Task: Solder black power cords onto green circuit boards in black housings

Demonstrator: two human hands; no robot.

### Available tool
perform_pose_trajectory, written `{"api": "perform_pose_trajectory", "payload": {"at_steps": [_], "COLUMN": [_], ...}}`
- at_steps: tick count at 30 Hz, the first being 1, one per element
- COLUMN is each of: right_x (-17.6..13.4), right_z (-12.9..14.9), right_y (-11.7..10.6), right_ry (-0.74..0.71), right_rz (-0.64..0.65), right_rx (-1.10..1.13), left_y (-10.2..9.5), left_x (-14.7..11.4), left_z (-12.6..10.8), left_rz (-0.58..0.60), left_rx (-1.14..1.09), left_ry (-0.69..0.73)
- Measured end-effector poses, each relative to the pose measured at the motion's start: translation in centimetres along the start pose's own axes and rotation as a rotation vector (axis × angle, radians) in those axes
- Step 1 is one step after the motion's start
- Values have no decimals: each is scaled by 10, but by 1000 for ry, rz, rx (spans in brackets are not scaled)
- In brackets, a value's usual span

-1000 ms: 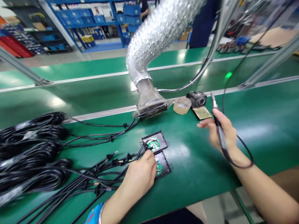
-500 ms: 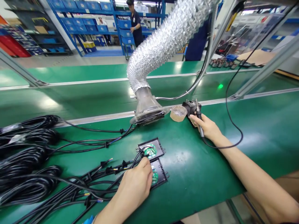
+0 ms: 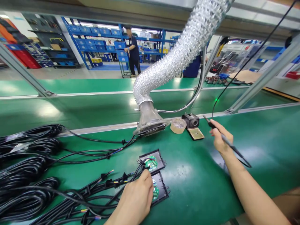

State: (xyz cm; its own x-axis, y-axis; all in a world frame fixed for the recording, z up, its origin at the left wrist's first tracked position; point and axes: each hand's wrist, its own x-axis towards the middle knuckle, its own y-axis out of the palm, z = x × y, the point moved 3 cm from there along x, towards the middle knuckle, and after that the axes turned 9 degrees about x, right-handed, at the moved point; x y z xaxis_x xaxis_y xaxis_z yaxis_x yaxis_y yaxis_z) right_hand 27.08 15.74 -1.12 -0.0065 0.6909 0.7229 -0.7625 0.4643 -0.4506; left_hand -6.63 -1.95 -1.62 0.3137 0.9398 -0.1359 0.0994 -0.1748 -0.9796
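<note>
Right hand (image 3: 219,144) has moved its soldering iron (image 3: 226,141) rightward.

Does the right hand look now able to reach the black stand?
Probably yes: the right hand holds the soldering iron with its tip near the black stand, and no obstacle shows between them.

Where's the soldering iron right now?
Head view, right of centre: the soldering iron is in the person's right hand, above the green bench, its tip just right of the black stand.

Two black housings (image 3: 161,160) flat, adjacent, green boards (image 3: 151,164) inside; soldering iron (image 3: 226,140) aslant.
</note>
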Motion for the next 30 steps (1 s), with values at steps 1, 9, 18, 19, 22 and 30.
{"api": "perform_pose_trajectory", "payload": {"at_steps": [1,9,18,19,22,30], "right_x": [1,15,32,30,14,-71], "right_z": [-3,-11,-10,-13,-14,144], "right_y": [-5,12,40,40,32,31], "right_ry": [36,171,77,58,-16,-287], "right_rz": [-43,-43,46,62,122,552], "right_rx": [25,64,-60,-75,-214,155], "left_y": [0,-1,-28,-33,-48,-19], "left_x": [0,0,-22,-30,-62,-134], "left_z": [0,-1,1,6,31,83], "left_rz": [-6,-36,-134,-178,-333,-346], "left_rx": [2,39,-29,-53,-124,-148], "left_ry": [1,20,140,120,-14,-219]}}
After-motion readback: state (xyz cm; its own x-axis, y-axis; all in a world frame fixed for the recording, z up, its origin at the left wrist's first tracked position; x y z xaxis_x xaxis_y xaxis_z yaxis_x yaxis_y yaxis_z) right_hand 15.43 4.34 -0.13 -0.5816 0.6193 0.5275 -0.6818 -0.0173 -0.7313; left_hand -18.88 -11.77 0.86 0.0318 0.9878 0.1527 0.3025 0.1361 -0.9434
